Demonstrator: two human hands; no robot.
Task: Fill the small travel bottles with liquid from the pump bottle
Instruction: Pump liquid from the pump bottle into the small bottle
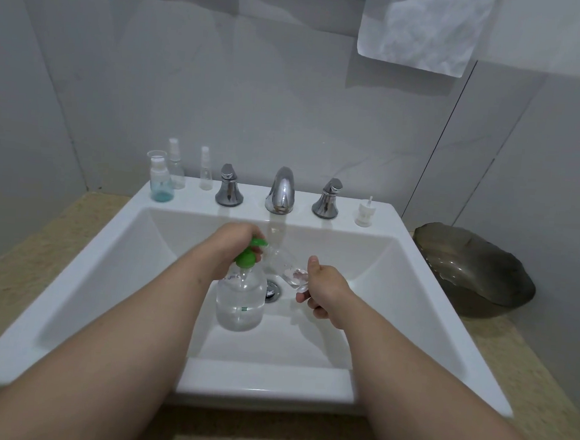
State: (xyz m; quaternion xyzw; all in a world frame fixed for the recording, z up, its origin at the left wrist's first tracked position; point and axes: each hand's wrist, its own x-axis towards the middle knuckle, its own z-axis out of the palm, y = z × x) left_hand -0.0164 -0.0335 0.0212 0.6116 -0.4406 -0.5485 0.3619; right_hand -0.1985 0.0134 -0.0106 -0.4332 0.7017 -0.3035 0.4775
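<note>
A clear pump bottle point(239, 305) with a green pump head stands in the white sink point(424, 291), about half full of clear liquid. My left hand point(233, 246) is closed over the green pump head. My right hand point(325, 291) holds a small clear travel bottle point(287, 266) tilted, its open mouth up against the pump's nozzle. A little liquid lies in its lower end. Three more small bottles stand on the sink's back left ledge: one with bluish liquid point(161, 181) and two clear spray bottles point(175, 167) point(205, 169). A loose white pump cap point(364, 213) sits on the back right ledge.
A chrome tap point(281, 191) with two handles point(229, 186) point(327, 200) stands behind the basin. The drain point(271, 290) lies between my hands. A dark glass bowl point(474, 270) rests on the beige counter at the right. White cloths point(422, 26) hang on the wall above.
</note>
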